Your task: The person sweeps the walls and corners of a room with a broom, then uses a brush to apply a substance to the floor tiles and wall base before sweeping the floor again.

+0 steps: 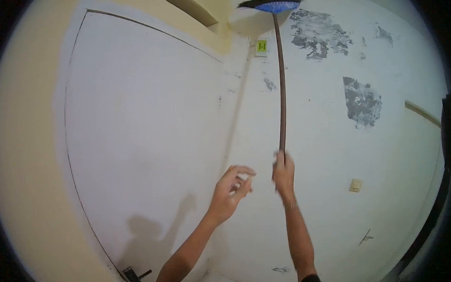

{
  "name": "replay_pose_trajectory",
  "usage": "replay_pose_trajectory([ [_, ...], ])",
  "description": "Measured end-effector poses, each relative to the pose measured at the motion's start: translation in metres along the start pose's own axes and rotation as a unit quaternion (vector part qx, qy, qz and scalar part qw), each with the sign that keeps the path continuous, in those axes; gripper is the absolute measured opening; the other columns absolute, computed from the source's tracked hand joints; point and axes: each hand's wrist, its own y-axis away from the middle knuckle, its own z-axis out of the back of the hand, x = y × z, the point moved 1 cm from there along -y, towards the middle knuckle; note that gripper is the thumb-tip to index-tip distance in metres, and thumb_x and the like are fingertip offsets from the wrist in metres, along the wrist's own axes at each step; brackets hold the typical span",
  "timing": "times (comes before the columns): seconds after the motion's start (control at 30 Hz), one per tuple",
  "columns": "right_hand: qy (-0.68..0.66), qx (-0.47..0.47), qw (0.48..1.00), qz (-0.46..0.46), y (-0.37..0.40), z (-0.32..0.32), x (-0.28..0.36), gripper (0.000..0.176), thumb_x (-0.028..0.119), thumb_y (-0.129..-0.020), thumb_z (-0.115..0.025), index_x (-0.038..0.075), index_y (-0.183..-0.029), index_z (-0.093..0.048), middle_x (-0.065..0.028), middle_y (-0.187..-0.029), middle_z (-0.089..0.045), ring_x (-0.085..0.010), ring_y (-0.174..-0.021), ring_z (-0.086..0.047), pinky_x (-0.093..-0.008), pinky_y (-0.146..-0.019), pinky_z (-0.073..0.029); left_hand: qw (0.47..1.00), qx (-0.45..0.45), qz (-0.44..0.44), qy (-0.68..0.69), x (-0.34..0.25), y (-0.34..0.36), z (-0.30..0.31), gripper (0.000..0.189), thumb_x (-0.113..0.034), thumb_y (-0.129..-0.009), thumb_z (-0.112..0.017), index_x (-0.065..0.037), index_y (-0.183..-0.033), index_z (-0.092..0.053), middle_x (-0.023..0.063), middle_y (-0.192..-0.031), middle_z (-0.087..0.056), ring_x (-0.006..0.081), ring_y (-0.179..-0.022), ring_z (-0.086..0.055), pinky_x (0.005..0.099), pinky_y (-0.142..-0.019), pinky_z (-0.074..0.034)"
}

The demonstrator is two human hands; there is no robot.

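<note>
A broom (pixel 281 84) with a long brown handle stands nearly upright, its blue head and black bristles raised high near the top of the white wall. My right hand (pixel 284 174) is wrapped round the lower part of the handle. To the left of it, my left hand (pixel 233 188) is lifted in the air with loosely curled fingers, apart from the handle. Nothing shows in the left hand. Slight blur softens both hands.
The white wall (pixel 315 138) has grey peeled patches (pixel 363 102). A yellow-green box (pixel 261 47) is fixed high up, and a light switch (pixel 355 185) sits lower right. At left is a white door (pixel 145 119) with a dark handle (pixel 132 276).
</note>
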Motion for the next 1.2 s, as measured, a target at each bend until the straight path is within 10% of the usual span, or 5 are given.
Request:
replay_pose_trajectory([
  [0.3, 0.070, -0.066, 0.987, 0.130, -0.234, -0.134, 0.065, 0.027, 0.020, -0.089, -0.044, -0.005, -0.096, -0.048, -0.0326, -0.089, -0.060, -0.0455, -0.091, -0.059, -0.0504, -0.080, -0.045, 0.978, -0.012, -0.007, -0.210, -0.004, 0.042, 0.043, 0.015, -0.003, -0.087, -0.056, -0.001, -0.101, -0.059, 0.0124, -0.107, -0.057, 0.0171, -0.086, -0.060, 0.0306, -0.069, -0.052],
  [0.5, 0.010, -0.035, 0.996, 0.081, -0.270, -0.216, 0.045, 0.029, 0.020, -0.087, -0.049, -0.004, -0.103, -0.044, -0.0329, -0.092, -0.059, -0.0469, -0.093, -0.058, -0.0510, -0.083, -0.046, 0.975, 0.005, 0.092, -0.200, 0.014, 0.063, 0.050, 0.015, -0.007, -0.088, -0.057, -0.009, -0.102, -0.061, 0.0067, -0.108, -0.060, 0.0158, -0.085, -0.057, 0.0288, -0.073, -0.047],
  [0.7, 0.092, -0.074, 0.989, 0.084, -0.089, -0.204, -0.079, 0.023, 0.016, -0.089, -0.048, -0.004, -0.101, -0.050, -0.0259, -0.082, -0.060, -0.0451, -0.081, -0.059, -0.0530, -0.073, -0.043, 0.980, 0.075, 0.144, -0.112, -0.004, 0.133, 0.062, 0.017, -0.005, -0.089, -0.056, -0.006, -0.105, -0.060, 0.0068, -0.105, -0.060, 0.0148, -0.081, -0.057, 0.0286, -0.076, -0.046],
  [1.03, 0.137, -0.147, 0.960, 0.197, -0.167, -0.194, 0.085, 0.025, 0.020, -0.089, -0.047, -0.003, -0.093, -0.055, -0.0286, -0.091, -0.059, -0.0469, -0.086, -0.056, -0.0531, -0.076, -0.044, 0.992, 0.045, 0.114, -0.025, -0.049, 0.203, 0.082, 0.014, -0.010, -0.092, -0.055, 0.001, -0.099, -0.060, 0.0087, -0.097, -0.060, 0.0152, -0.076, -0.058, 0.0287, -0.068, -0.047],
  [1.2, 0.033, -0.076, 0.993, 0.080, -0.208, -0.191, 0.171, 0.034, 0.023, -0.084, -0.047, -0.010, -0.086, -0.055, -0.0240, -0.072, -0.061, -0.0323, -0.057, -0.063, -0.0411, -0.050, -0.050, 0.988, 0.002, 0.148, 0.037, -0.071, 0.221, 0.084, 0.017, -0.015, -0.092, -0.055, 0.001, -0.097, -0.060, 0.0093, -0.094, -0.061, 0.0160, -0.076, -0.058, 0.0294, -0.069, -0.047],
])
